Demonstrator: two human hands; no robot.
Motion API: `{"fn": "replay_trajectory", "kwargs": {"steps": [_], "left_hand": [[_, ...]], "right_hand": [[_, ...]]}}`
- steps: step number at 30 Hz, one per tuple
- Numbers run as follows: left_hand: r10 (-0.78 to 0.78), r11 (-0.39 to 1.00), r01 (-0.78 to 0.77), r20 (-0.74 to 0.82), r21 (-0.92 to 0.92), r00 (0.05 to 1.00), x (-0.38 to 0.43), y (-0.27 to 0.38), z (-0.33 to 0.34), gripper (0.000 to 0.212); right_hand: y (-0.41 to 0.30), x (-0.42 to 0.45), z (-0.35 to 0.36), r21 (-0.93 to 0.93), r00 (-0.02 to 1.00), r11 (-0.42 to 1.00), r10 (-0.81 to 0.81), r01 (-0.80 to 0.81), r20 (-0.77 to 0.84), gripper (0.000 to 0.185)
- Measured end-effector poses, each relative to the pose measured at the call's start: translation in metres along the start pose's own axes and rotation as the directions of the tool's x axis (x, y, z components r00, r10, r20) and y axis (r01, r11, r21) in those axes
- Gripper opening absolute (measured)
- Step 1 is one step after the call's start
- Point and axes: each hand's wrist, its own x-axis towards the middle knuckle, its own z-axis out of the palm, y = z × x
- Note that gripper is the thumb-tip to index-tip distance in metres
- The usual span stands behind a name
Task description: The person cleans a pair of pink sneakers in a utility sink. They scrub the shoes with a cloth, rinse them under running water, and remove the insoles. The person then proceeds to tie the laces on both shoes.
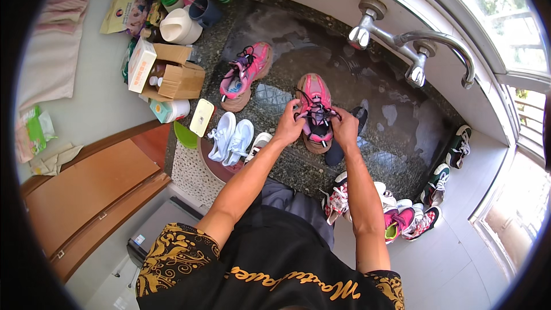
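Note:
A pink sneaker [316,90] with black laces and a tan sole is in front of me over the wet dark stone counter [297,172]. My left hand [290,125] grips its left side near the lace eyelets. On the opposite side, my right hand [345,125] pinches the collar and laces. The toe points away from me. Its matching pink sneaker [247,73] sits farther left, also laced in black, with a blue insole visible. A dark object [335,154] lies partly hidden behind my right hand; I cannot tell what it is.
A chrome double-handled faucet [387,38] juts from the back wall. White shoes [232,137] stand in a basin [211,161] at left. Cardboard box [183,81], bottles and tubs crowd the left corner. Several shoes line the right side, including a green sneaker [437,185] and a magenta one [400,219].

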Motion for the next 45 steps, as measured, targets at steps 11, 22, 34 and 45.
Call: {"fn": "replay_trajectory", "kwargs": {"steps": [11, 22, 34, 45], "left_hand": [[-0.063, 0.965, 0.077, 0.066, -0.252, 0.996, 0.003, -0.021, -0.006, 0.045], [0.463, 0.765, -0.480, 0.152, 0.430, 0.873, 0.047, 0.079, 0.006, 0.018], [0.350, 0.437, -0.566, 0.447, 0.699, 0.823, 0.069, 0.078, 0.013, 0.015], [0.189, 0.347, -0.571, 0.541, 0.744, 0.819, 0.086, 0.098, 0.011, 0.016]], "right_hand": [[0.055, 0.010, 0.012, 0.636, 0.880, 0.609, 0.356, -0.474, 0.315, 0.023], [0.021, -0.012, 0.014, 0.283, 0.976, 0.936, 0.219, -0.210, 0.000, 0.025], [0.057, -0.004, 0.025, 0.518, 0.942, 0.790, 0.312, -0.329, 0.121, 0.023], [0.054, -0.005, 0.025, 0.443, 0.940, 0.831, 0.325, -0.338, 0.107, 0.022]]}}
